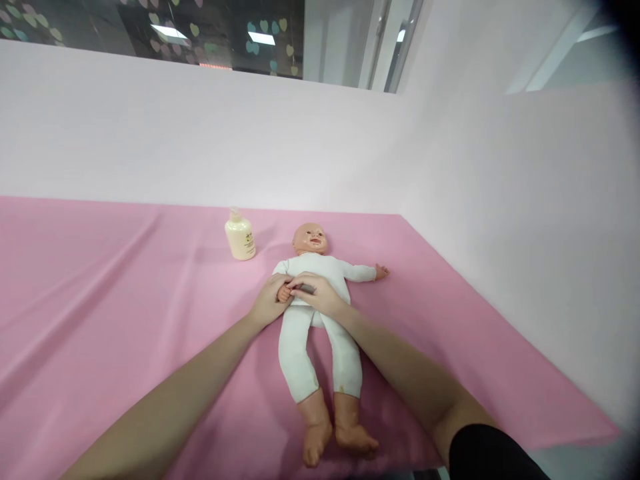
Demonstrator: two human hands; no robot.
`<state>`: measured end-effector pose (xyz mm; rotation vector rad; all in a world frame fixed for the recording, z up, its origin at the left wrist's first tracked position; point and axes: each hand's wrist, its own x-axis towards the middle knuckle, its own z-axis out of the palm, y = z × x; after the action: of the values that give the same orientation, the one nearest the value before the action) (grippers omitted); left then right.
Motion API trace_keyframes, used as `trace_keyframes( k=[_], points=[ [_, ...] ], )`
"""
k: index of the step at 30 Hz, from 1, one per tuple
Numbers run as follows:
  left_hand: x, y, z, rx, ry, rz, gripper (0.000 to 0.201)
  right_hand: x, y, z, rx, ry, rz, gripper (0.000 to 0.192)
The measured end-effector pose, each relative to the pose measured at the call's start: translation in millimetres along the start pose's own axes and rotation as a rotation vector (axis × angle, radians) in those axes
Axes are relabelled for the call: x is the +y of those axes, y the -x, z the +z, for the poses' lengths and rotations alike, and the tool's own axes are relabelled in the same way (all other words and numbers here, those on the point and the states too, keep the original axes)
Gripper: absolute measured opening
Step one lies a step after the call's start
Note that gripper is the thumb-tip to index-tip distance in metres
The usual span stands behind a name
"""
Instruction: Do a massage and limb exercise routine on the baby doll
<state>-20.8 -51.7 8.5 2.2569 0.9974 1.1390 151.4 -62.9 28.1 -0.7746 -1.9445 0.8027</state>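
A baby doll (pixel 320 320) in a white bodysuit lies on its back on the pink sheet (pixel 100 300), head away from me, feet near the front edge. My left hand (pixel 267 301) wraps around the doll's small hand at its belly. My right hand (pixel 320 293) rests over the doll's belly and grips a small grey tool (pixel 306 289) against the doll's fingers. The doll's other arm (pixel 367 272) stretches out to the right.
A cream pump bottle (pixel 241 237) stands on the sheet left of the doll's head. Pale pink walls (pixel 500 200) close in the back and right side. The sheet's front right edge (pixel 575 440) drops off near my right sleeve.
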Motion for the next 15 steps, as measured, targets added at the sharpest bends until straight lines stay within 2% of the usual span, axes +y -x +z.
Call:
trace_keyframes(
  k=[10,15],
  points=[
    [-1.9,0.0,1.3,0.004,-0.001,-0.007,0.015,3.8,-0.2,1.6,0.012,-0.016,-0.012,0.008],
    [-2.0,-0.5,0.0,-0.037,-0.007,0.026,0.017,1.6,0.5,0.8,0.003,-0.008,-0.024,0.011]
  ],
)
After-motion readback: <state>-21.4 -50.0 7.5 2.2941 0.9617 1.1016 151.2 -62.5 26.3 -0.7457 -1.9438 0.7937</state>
